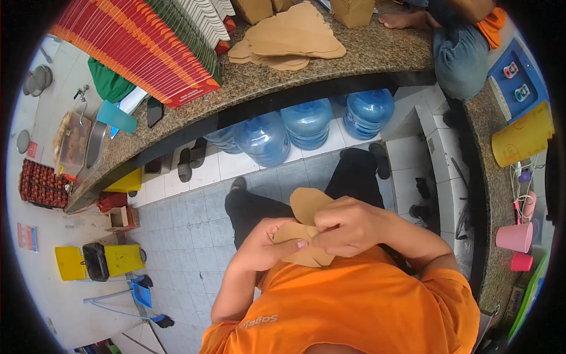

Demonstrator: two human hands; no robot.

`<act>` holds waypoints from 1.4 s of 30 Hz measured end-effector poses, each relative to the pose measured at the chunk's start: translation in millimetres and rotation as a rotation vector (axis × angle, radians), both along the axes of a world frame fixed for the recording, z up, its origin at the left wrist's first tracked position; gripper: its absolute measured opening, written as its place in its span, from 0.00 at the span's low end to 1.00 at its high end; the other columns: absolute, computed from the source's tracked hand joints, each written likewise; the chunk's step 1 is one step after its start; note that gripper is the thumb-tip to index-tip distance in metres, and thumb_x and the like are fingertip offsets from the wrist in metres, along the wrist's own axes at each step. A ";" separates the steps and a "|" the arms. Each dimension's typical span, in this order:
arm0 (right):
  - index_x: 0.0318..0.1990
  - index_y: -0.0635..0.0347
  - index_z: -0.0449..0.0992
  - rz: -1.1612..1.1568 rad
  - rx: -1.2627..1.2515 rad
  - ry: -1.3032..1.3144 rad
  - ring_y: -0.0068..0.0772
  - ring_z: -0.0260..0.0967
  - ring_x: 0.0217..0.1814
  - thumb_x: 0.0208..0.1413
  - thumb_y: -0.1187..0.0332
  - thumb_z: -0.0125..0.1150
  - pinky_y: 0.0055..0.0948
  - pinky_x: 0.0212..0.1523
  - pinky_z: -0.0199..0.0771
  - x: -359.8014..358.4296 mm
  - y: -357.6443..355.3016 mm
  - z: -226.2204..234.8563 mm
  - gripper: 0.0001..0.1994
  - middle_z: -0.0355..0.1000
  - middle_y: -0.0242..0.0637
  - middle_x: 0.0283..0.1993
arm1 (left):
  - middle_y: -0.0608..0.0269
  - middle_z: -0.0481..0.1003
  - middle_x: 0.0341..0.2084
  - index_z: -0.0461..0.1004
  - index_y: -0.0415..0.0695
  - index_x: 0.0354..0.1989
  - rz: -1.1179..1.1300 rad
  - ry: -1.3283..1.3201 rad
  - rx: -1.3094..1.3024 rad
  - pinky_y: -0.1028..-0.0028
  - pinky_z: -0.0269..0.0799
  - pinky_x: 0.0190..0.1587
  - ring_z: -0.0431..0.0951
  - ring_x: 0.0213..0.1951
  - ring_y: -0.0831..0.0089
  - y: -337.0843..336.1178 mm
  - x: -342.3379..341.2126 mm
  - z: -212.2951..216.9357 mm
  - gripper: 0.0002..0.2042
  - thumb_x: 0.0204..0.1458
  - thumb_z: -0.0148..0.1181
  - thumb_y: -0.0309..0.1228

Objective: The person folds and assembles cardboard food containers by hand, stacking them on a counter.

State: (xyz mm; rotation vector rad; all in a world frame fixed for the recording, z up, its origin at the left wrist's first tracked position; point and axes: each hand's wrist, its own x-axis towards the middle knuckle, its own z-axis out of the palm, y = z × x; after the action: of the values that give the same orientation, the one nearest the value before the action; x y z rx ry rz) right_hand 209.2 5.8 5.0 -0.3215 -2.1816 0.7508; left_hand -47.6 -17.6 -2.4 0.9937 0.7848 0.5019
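Note:
Close to my chest I hold a flat brown cardboard blank (306, 206) with rounded flaps. My left hand (268, 242) grips its lower left part, thumb on top. My right hand (348, 224) is closed over the middle of it, fingers pinching a flap. A pile of the same brown blanks (292, 38) lies on the granite counter (359, 59) ahead, beside folded brown boxes (352, 12).
Stacks of red and green flat cartons (141, 41) lean at the counter's left. Large blue water bottles (309, 121) stand under the counter. Another person's bare foot (404, 20) rests on the counter. A yellow container (522, 138) and pink cups (515, 236) sit at the right.

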 end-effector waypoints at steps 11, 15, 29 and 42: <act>0.29 0.59 0.73 0.073 -0.180 -0.273 0.44 0.70 0.28 0.55 0.68 0.66 0.40 0.30 0.73 25.7 -18.5 34.3 0.07 0.64 0.37 0.27 | 0.67 0.82 0.41 0.78 0.34 0.53 -0.135 -0.095 0.020 0.79 0.73 0.48 0.78 0.44 0.83 -14.8 2.3 7.9 0.16 0.55 0.69 0.19; 0.30 0.62 0.73 0.032 -0.463 -0.429 0.50 0.73 0.29 0.63 0.58 0.66 0.42 0.31 0.74 36.9 -10.1 40.0 0.17 0.71 0.42 0.26 | 0.66 0.81 0.43 0.77 0.35 0.55 -0.099 -0.028 0.082 0.79 0.73 0.49 0.78 0.45 0.82 -23.7 8.6 9.5 0.17 0.56 0.68 0.20; 0.24 0.65 0.78 -0.021 -0.233 -0.623 0.61 0.74 0.29 0.71 0.54 0.49 0.54 0.33 0.75 32.1 -14.1 31.6 0.26 0.73 0.54 0.24 | 0.66 0.84 0.32 0.84 0.35 0.40 0.030 0.266 0.458 0.78 0.74 0.38 0.79 0.35 0.82 -21.8 39.8 27.9 0.05 0.57 0.69 0.22; 0.69 0.62 0.51 -0.198 -0.384 -0.360 0.60 0.62 0.72 0.46 0.53 0.82 0.46 0.70 0.65 31.7 6.3 13.6 0.51 0.59 0.57 0.69 | 0.49 0.82 0.29 0.83 0.38 0.41 -0.074 0.494 1.019 0.64 0.77 0.38 0.85 0.35 0.58 12.9 31.7 38.9 0.13 0.49 0.71 0.32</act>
State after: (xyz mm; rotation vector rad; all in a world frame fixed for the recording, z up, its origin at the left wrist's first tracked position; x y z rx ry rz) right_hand 240.8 12.1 18.6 -0.9167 -2.2766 1.0623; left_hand -15.9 -4.6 36.5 2.1415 0.9285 0.6100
